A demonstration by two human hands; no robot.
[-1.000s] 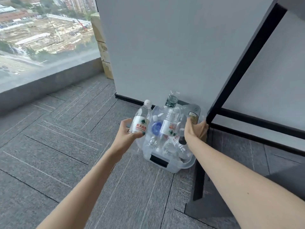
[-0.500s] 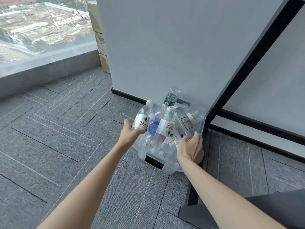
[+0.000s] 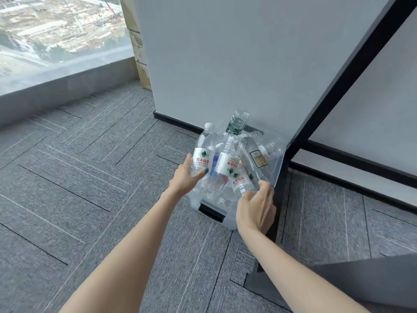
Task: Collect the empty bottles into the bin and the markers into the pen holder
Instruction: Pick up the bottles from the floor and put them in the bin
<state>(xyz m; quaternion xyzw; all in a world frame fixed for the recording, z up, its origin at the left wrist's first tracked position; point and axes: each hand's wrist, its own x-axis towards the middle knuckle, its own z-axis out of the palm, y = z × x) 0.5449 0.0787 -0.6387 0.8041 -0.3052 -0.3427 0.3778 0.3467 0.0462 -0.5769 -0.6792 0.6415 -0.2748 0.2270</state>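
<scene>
Bin clear plastic, rounded corners, heaped with crinkled transparent bottles.

Clear bottles with white-and-red labels fill a translucent bin on grey striped carpet.

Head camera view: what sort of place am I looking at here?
Probably an upper-floor office: grey striped carpet tiles, a large window looking down on a building site far below, and a pale grey partition wall with a black frame.
</scene>
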